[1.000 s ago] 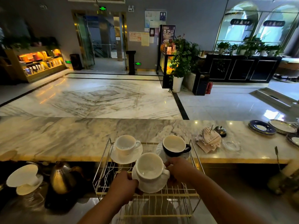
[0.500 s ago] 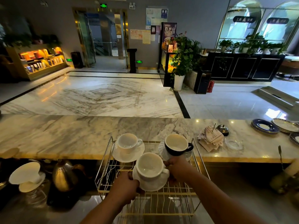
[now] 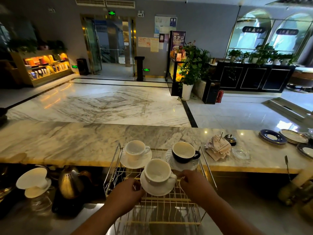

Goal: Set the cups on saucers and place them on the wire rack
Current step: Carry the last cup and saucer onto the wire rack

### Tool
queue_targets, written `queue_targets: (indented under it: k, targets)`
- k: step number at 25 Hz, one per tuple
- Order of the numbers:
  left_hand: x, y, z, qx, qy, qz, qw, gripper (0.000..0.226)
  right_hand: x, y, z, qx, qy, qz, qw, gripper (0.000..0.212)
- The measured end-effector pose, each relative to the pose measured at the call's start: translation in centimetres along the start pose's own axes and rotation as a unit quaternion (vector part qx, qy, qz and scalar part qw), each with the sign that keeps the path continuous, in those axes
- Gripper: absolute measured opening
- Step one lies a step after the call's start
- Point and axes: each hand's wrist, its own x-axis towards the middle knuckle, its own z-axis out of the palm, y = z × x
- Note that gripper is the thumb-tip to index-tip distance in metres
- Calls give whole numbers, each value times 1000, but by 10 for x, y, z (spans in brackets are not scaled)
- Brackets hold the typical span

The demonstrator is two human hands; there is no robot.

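Note:
A gold wire rack (image 3: 205, 164) stands below the marble counter's near edge. At its back left a white cup (image 3: 136, 148) sits on a white saucer (image 3: 135, 162). At the back right a black cup (image 3: 183, 152) sits on a patterned clear saucer (image 3: 185, 165). In the front middle is a second white cup (image 3: 157, 172) on its white saucer (image 3: 157, 189), resting on the wires. My left hand (image 3: 125, 192) pinches this saucer's left rim. My right hand (image 3: 193, 183) has its fingers curled at the right rim, beside the cup's handle.
The marble counter (image 3: 67, 141) runs behind the rack and carries a receipt spike (image 3: 217, 147), a bell (image 3: 230, 139), a glass dish (image 3: 241, 154) and stacked plates (image 3: 272, 137) at the right. A metal kettle (image 3: 70, 182) and a white dripper (image 3: 33, 181) stand left of the rack.
The near cup and saucer have stayed in the rack's front middle. My right hand has drawn back a little to the right. The view has shifted slightly.

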Motion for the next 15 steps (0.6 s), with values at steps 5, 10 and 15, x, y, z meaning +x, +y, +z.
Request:
queue_targets:
  k: [5,10,15]
  targets:
    - [-19,-4,0,152,85,149,973,28,-39,-13,4,-157,59,-138,976,23]
    - [-26,-21,13,238,34,223,945,57,-63,-20,25,-216,-48,-168,961,55]
    - [-26,-34,21,266,-17,243,933,64,-73,-26,37,-267,-107,-166,943,66]
